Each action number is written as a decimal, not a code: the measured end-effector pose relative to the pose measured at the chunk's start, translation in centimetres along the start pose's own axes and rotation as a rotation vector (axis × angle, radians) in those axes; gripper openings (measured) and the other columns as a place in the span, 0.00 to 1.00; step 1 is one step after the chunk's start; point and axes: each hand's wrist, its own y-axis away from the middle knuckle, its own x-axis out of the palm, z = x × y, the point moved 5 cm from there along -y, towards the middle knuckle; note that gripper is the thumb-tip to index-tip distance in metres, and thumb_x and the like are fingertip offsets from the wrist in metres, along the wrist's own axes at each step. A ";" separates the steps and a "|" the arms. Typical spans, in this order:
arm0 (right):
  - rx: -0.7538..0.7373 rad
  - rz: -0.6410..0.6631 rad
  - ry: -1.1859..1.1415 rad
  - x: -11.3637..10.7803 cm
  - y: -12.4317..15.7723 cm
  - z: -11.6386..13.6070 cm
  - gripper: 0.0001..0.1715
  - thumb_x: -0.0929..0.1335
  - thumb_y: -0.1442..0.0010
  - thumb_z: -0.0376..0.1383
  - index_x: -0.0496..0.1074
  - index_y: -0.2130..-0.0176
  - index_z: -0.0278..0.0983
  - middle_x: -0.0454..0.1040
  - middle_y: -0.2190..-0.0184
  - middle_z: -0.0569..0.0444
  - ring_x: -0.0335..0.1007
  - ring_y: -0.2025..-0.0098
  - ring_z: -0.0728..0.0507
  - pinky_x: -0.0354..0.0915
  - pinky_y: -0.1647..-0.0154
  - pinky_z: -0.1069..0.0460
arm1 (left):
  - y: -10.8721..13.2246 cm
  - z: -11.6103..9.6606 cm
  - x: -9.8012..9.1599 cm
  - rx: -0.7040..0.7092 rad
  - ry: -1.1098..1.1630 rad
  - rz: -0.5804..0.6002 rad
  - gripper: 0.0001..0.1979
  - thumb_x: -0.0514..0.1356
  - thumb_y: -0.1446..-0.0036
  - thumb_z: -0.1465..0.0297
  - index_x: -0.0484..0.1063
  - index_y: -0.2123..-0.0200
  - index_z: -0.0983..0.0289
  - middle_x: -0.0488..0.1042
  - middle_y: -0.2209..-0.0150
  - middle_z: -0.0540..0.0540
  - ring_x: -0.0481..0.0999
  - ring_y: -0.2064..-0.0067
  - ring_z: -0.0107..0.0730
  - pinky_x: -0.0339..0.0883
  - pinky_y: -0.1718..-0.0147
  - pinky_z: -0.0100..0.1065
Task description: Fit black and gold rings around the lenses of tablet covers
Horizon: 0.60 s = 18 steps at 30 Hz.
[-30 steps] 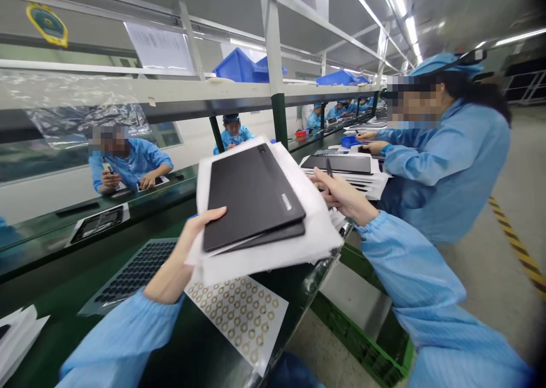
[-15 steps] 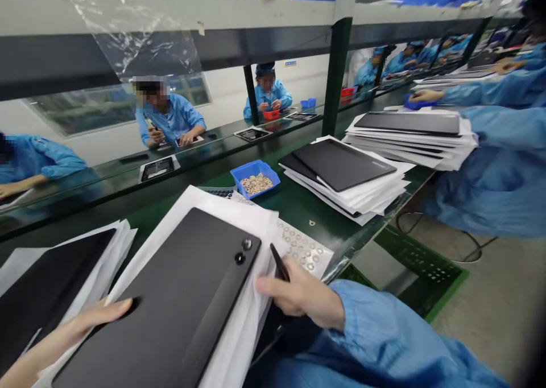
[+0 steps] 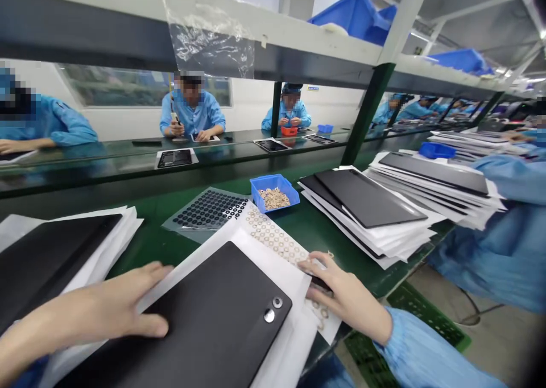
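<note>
Black tablet [image 3: 200, 320]: back up on white sheets [image 3: 285, 339], between the hands; long axis running lower left to upper right
Left hand [image 3: 106, 305]: spread loosely, thumb over the tablet's left long edge
Right hand [image 3: 347, 294]: curled around a slim dark tool [image 3: 319, 282]; nearer the twin lenses [image 3: 273, 309], right of them

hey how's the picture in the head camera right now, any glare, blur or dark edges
Head view: bright glints on the hanging plastic bag and on a round lens of the black tablet; head view: the left hand looks slightly soft; head view: the lower right edge darkens, and the far workers are too small and soft to make out.
</note>
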 end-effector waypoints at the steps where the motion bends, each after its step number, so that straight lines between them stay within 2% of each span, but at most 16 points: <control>1: 0.009 0.038 0.031 0.4 0.0 -0.4 0.22 0.62 0.39 0.42 0.66 0.46 0.45 0.61 0.44 0.47 0.74 0.61 0.41 0.70 0.60 0.44 | -0.5 -1.5 -0.5 -0.001 -0.035 0.033 0.38 0.61 0.53 0.49 0.64 0.42 0.63 0.64 0.42 0.62 0.67 0.44 0.54 0.66 0.49 0.46; 2: 0.022 0.060 0.049 0.5 0.0 -1.0 0.22 0.62 0.39 0.42 0.65 0.45 0.46 0.59 0.43 0.47 0.74 0.63 0.42 0.70 0.60 0.44 | -1.0 -3.3 -1.0 0.029 -0.046 0.043 0.38 0.57 0.49 0.48 0.58 0.39 0.63 0.59 0.39 0.62 0.63 0.41 0.53 0.62 0.46 0.48; 4: 0.036 0.073 0.050 0.0 -0.2 -2.4 0.23 0.63 0.40 0.44 0.66 0.45 0.47 0.60 0.43 0.48 0.75 0.62 0.42 0.70 0.58 0.44 | -2.0 -7.5 -1.3 0.221 -0.017 0.052 0.36 0.53 0.43 0.49 0.51 0.36 0.57 0.51 0.35 0.57 0.55 0.37 0.50 0.57 0.43 0.48; 7: 0.001 0.032 0.015 -2.0 -1.1 -4.0 0.22 0.67 0.43 0.46 0.72 0.50 0.43 0.65 0.47 0.47 0.73 0.55 0.39 0.67 0.52 0.45 | -3.1 -11.9 0.0 0.432 0.000 0.131 0.34 0.51 0.42 0.49 0.49 0.36 0.53 0.46 0.34 0.55 0.43 0.34 0.52 0.53 0.42 0.53; 9: -0.017 -0.035 -0.051 -3.5 -2.2 -4.2 0.19 0.67 0.44 0.48 0.77 0.59 0.39 0.71 0.53 0.45 0.73 0.56 0.38 0.68 0.53 0.46 | -3.7 -12.8 1.3 0.468 0.002 0.188 0.35 0.51 0.42 0.49 0.50 0.36 0.55 0.47 0.34 0.57 0.40 0.34 0.57 0.52 0.43 0.58; 11: 0.046 -0.119 -0.208 -4.6 -3.8 -4.0 0.24 0.63 0.41 0.51 0.77 0.68 0.35 0.76 0.67 0.46 0.75 0.67 0.41 0.71 0.64 0.49 | -3.9 -13.1 1.9 0.509 0.024 0.201 0.33 0.53 0.42 0.51 0.52 0.37 0.57 0.52 0.35 0.59 0.43 0.34 0.57 0.52 0.44 0.58; 12: 0.103 -0.154 -0.311 -4.7 -4.9 -3.7 0.29 0.61 0.40 0.53 0.76 0.72 0.34 0.75 0.75 0.48 0.74 0.74 0.44 0.70 0.71 0.51 | -3.8 -13.2 2.0 0.548 0.040 0.194 0.32 0.53 0.42 0.52 0.53 0.37 0.57 0.54 0.36 0.59 0.45 0.35 0.56 0.52 0.43 0.58; 14: 0.205 -0.176 -0.524 -4.1 -7.4 -2.9 0.36 0.57 0.40 0.56 0.73 0.77 0.32 0.68 0.87 0.52 0.67 0.85 0.48 0.64 0.84 0.55 | -3.4 -13.6 1.8 0.631 0.071 0.180 0.31 0.55 0.42 0.55 0.55 0.38 0.57 0.58 0.38 0.58 0.47 0.35 0.54 0.51 0.42 0.56; 15: 0.238 -0.159 -0.622 -3.3 -8.8 -2.4 0.37 0.56 0.40 0.58 0.71 0.79 0.33 0.66 0.90 0.53 0.64 0.88 0.49 0.62 0.87 0.56 | -3.2 -13.8 1.7 0.661 0.081 0.183 0.30 0.56 0.42 0.56 0.56 0.38 0.57 0.59 0.39 0.57 0.48 0.35 0.53 0.51 0.41 0.55; 18: 0.261 -0.063 -0.888 -0.2 -12.7 -0.9 0.32 0.62 0.43 0.57 0.69 0.78 0.33 0.69 0.88 0.52 0.69 0.86 0.48 0.66 0.85 0.56 | -3.3 -13.8 1.5 0.660 0.082 0.181 0.29 0.57 0.43 0.56 0.57 0.39 0.54 0.59 0.39 0.56 0.48 0.35 0.53 0.51 0.42 0.56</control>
